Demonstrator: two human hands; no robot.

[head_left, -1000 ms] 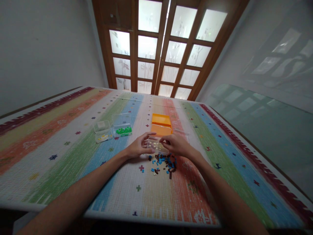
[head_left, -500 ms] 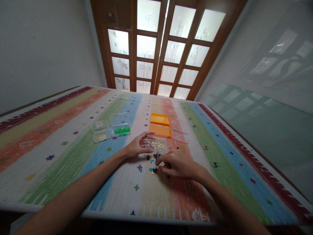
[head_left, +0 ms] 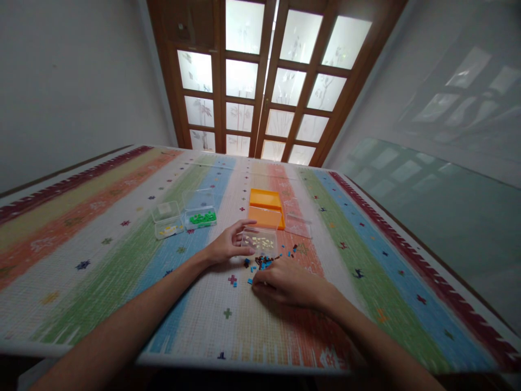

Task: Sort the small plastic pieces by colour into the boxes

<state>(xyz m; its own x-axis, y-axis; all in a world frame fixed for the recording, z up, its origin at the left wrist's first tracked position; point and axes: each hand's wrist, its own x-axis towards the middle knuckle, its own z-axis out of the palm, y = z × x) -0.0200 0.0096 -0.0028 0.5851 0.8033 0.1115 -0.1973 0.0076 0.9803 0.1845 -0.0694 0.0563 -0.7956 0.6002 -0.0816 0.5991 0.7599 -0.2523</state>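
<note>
"Striped cloth (head_left: 203, 326) spreads toward paned doors (head_left: 222, 81) in the head view, two bare hands at work over it. Where is the box?"

"The clear box (head_left: 272, 233), cream bits (head_left: 260, 242) inside, sits near the cloth's middle, just short of the orange case (head_left: 264, 197). The left hand (head_left: 224, 245) grasps its left side, thumb and fingers parted around it."

"And the right?"

"The right hand (head_left: 285, 282) is low on the cloth, fingers bunched beside the blue and brown bits (head_left: 264, 262). Whether they pinch anything, one cannot tell."

"How is such close work best done?"

"With fingertips, I'd judge, not the palm: one small bit at a time, approached from the pile's edge, so its neighbours don't scatter. The left should brace the box lightly; a hard squeeze could tip it."

"Any other hazard?"

"The right wrist, likely. It should lift clear of the pile, since a dragging sleeve of skin could sweep bits away. Green bits (head_left: 202, 218) lie well apart, in their own box."
</note>
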